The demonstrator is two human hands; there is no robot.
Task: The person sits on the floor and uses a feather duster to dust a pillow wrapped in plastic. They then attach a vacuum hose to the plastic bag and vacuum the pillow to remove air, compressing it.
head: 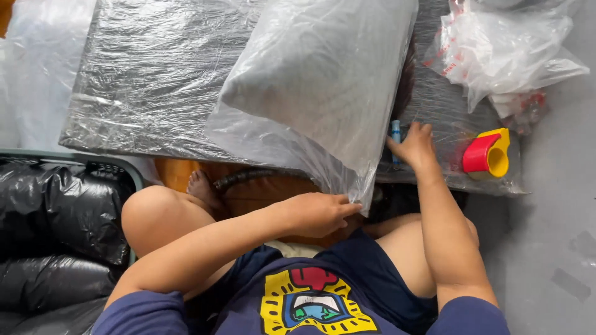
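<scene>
The left hand (320,213) pinches the near open edge of the large clear plastic bag holding a grey cushion-like pad (323,87), whose long axis runs away from the person across the film-wrapped dark surface (149,80). The right hand (415,146), fingers spread and grasping nothing, rests just right of the bag beside a small blue tube (395,133), possibly a marker; the red-and-yellow tape dispenser (487,154) lies farther right.

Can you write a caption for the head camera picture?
Left hand pinches a clear bag; right hand touches a blue tube beside a tape dispenser.
</scene>
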